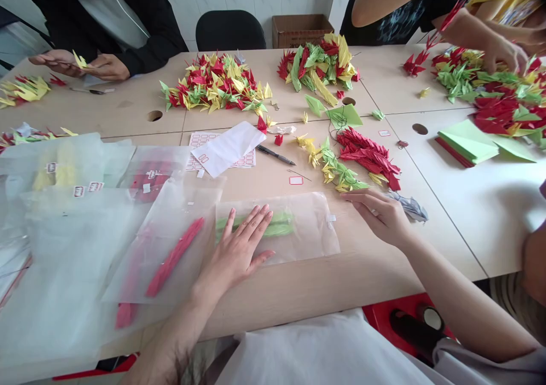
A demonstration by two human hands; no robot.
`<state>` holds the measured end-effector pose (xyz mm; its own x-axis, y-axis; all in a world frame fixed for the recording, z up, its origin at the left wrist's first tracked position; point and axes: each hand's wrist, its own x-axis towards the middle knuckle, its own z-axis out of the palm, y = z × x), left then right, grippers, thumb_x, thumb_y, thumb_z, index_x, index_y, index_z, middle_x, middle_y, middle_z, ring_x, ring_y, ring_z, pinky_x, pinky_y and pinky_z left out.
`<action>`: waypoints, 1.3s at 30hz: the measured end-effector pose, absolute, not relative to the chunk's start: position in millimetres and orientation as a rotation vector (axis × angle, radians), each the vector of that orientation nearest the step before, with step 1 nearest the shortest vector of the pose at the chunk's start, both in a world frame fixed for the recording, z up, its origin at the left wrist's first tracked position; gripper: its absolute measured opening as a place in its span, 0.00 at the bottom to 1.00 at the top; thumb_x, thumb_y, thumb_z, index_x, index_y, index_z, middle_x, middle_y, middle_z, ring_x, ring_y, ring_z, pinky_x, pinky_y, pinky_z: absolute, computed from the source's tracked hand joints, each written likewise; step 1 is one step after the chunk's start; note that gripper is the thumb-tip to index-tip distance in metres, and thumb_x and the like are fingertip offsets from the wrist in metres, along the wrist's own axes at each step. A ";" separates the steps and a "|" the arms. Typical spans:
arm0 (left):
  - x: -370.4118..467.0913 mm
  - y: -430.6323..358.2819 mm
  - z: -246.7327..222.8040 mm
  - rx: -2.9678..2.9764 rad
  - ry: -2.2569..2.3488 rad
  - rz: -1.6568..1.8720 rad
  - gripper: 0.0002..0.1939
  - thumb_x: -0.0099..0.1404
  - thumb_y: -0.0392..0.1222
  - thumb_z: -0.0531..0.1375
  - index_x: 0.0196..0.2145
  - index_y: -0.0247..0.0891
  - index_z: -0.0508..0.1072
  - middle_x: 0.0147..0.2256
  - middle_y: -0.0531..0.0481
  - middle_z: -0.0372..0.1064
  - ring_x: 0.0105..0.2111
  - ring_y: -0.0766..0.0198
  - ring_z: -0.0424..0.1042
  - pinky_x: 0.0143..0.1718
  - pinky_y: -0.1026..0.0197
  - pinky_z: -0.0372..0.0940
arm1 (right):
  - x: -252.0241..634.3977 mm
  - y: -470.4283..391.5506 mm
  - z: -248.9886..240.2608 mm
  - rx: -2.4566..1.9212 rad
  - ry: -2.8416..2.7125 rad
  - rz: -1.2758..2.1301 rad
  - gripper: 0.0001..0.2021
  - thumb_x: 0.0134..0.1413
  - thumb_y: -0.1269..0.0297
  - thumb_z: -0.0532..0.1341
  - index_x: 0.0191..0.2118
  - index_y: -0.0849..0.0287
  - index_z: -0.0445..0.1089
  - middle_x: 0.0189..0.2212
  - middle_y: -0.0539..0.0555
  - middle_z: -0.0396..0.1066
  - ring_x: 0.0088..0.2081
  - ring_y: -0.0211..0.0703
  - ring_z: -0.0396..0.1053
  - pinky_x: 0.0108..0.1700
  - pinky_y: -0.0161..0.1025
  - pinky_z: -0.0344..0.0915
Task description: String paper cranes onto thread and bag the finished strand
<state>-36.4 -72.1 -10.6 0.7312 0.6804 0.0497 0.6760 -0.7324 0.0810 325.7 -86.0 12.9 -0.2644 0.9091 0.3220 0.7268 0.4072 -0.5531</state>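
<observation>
1. Two pens are seen: a near pen (276, 156) by a white sheet (228, 148) and a far pen (91, 91) at the left. Three round holes (420, 129) are cut in the table (273, 305). At the far middle, two mixed heaps of folded paper are piled, a left heap (217, 83) and a right heap (318, 66).
2. The left hand (242, 245) is laid flat with fingers spread, palm down on a frosted bag (313, 228) at the near middle; nothing is gripped.
3. The right hand (384, 217) is held to the right of that bag, fingers stretched leftward and close together, near a yellow-and-green string (339, 169); whether anything is pinched cannot be told.
4. In the frosted bag, a green bundle (279, 224) is contained, partly covered by the left hand.
5. At the left, more translucent bags (63, 260) are overlapped; yellow paper (55, 166) is seen through one.
</observation>
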 end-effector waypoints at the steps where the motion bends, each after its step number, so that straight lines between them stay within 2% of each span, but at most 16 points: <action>1: -34.3 -73.5 -8.8 2.871 1.130 0.130 0.38 0.73 0.55 0.47 0.71 0.38 0.34 0.69 0.43 0.42 0.69 0.54 0.44 0.69 0.40 0.27 | 323.1 -87.3 12.9 -1.380 -2.102 0.402 0.15 0.67 0.68 0.52 0.53 0.53 0.72 0.49 0.58 0.74 0.50 0.49 0.72 0.51 0.47 0.71; 4: -26.6 -78.7 -5.6 2.877 1.140 0.170 0.38 0.72 0.55 0.47 0.71 0.36 0.35 0.69 0.41 0.42 0.69 0.53 0.45 0.69 0.42 0.31 | 305.4 -89.6 10.9 -1.365 -2.240 0.393 0.17 0.68 0.67 0.51 0.57 0.53 0.69 0.53 0.59 0.72 0.53 0.51 0.71 0.53 0.51 0.70; 6: -20.6 -82.4 -6.8 2.879 1.146 0.184 0.39 0.72 0.55 0.47 0.71 0.34 0.36 0.69 0.40 0.42 0.69 0.52 0.44 0.69 0.43 0.32 | 285.9 -91.0 8.1 -1.347 -2.312 0.362 0.20 0.68 0.66 0.50 0.62 0.54 0.63 0.57 0.60 0.69 0.57 0.52 0.68 0.57 0.54 0.68; 9: -12.2 -88.0 -13.5 2.871 1.151 0.163 0.40 0.72 0.56 0.47 0.71 0.31 0.37 0.69 0.39 0.40 0.70 0.52 0.42 0.69 0.41 0.32 | 249.8 -94.7 1.2 -1.286 -2.425 0.300 0.28 0.69 0.63 0.50 0.70 0.62 0.47 0.65 0.65 0.58 0.67 0.55 0.54 0.66 0.57 0.58; 12: -7.3 -91.8 -22.1 2.855 1.168 0.138 0.40 0.72 0.56 0.48 0.70 0.29 0.40 0.69 0.39 0.41 0.70 0.51 0.41 0.69 0.40 0.33 | 217.6 -99.0 -9.7 -1.227 -2.569 0.234 0.35 0.68 0.57 0.51 0.71 0.71 0.38 0.68 0.70 0.47 0.70 0.58 0.43 0.68 0.60 0.51; 16: -10.0 -91.4 -25.4 2.809 1.125 0.128 0.42 0.71 0.57 0.48 0.70 0.25 0.42 0.70 0.36 0.38 0.70 0.50 0.39 0.69 0.41 0.35 | 196.3 -101.9 -26.0 -1.195 -2.638 0.216 0.40 0.67 0.51 0.51 0.71 0.74 0.33 0.70 0.69 0.42 0.71 0.57 0.39 0.69 0.58 0.49; 19: -17.1 -88.8 -18.4 2.738 1.036 0.151 0.42 0.70 0.54 0.51 0.70 0.27 0.38 0.70 0.37 0.35 0.70 0.50 0.37 0.69 0.43 0.37 | 193.7 -102.8 -33.8 -1.224 -2.629 0.235 0.42 0.66 0.47 0.50 0.71 0.75 0.33 0.70 0.70 0.39 0.71 0.56 0.37 0.69 0.57 0.50; 22: -21.8 -88.1 -11.3 2.632 1.022 0.244 0.39 0.72 0.45 0.48 0.71 0.31 0.31 0.71 0.38 0.33 0.71 0.55 0.36 0.69 0.47 0.42 | 193.9 -104.0 -36.5 -1.228 -2.630 0.248 0.43 0.65 0.44 0.49 0.71 0.75 0.35 0.70 0.70 0.39 0.71 0.58 0.36 0.69 0.59 0.48; 24: -20.6 -89.2 -10.7 2.613 1.150 0.312 0.37 0.73 0.42 0.47 0.71 0.32 0.29 0.71 0.38 0.34 0.70 0.54 0.37 0.69 0.44 0.41 | 193.1 -105.1 -36.7 -1.241 -2.634 0.252 0.43 0.65 0.43 0.49 0.70 0.75 0.38 0.70 0.71 0.39 0.71 0.59 0.36 0.69 0.60 0.47; 27: -14.1 -90.0 -14.4 2.661 1.380 0.327 0.38 0.73 0.46 0.48 0.71 0.34 0.31 0.70 0.37 0.37 0.70 0.49 0.39 0.68 0.37 0.35 | 191.3 -106.6 -36.5 -1.272 -2.633 0.250 0.44 0.64 0.43 0.49 0.70 0.77 0.41 0.69 0.72 0.39 0.71 0.59 0.37 0.69 0.59 0.47; 31: -7.3 -85.2 -19.6 2.665 1.545 0.310 0.37 0.73 0.47 0.46 0.71 0.35 0.31 0.70 0.38 0.39 0.69 0.48 0.42 0.68 0.37 0.34 | 190.1 -106.5 -32.1 -1.277 -2.630 0.255 0.44 0.63 0.43 0.51 0.69 0.78 0.43 0.69 0.72 0.42 0.71 0.60 0.39 0.69 0.60 0.49; 33: -6.1 -82.2 -22.2 2.628 1.636 0.311 0.37 0.74 0.47 0.45 0.71 0.34 0.30 0.70 0.37 0.39 0.69 0.47 0.43 0.67 0.36 0.36 | 188.7 -103.7 -26.7 -1.279 -2.629 0.254 0.41 0.64 0.46 0.52 0.68 0.78 0.47 0.68 0.73 0.45 0.70 0.61 0.43 0.69 0.60 0.49; 36: -5.7 -80.9 -27.1 2.590 1.698 0.285 0.36 0.74 0.47 0.44 0.71 0.34 0.30 0.69 0.37 0.40 0.69 0.47 0.44 0.67 0.36 0.38 | 183.1 -95.3 -18.9 -1.298 -2.625 0.230 0.31 0.67 0.56 0.50 0.65 0.78 0.54 0.66 0.73 0.52 0.68 0.60 0.49 0.69 0.57 0.51; 39: -5.8 -82.1 -31.7 2.580 1.695 0.290 0.35 0.74 0.45 0.44 0.71 0.34 0.30 0.69 0.37 0.41 0.69 0.48 0.44 0.67 0.37 0.40 | 174.1 -86.0 -18.0 -1.241 -2.630 0.199 0.28 0.68 0.63 0.47 0.66 0.78 0.52 0.68 0.70 0.48 0.69 0.57 0.48 0.69 0.54 0.52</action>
<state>-5.8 -82.1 -31.7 0.3854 0.9131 0.1333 0.9054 -0.4020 0.1362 174.1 -86.0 -18.0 -0.6165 0.7739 0.1451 0.7432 0.6328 -0.2172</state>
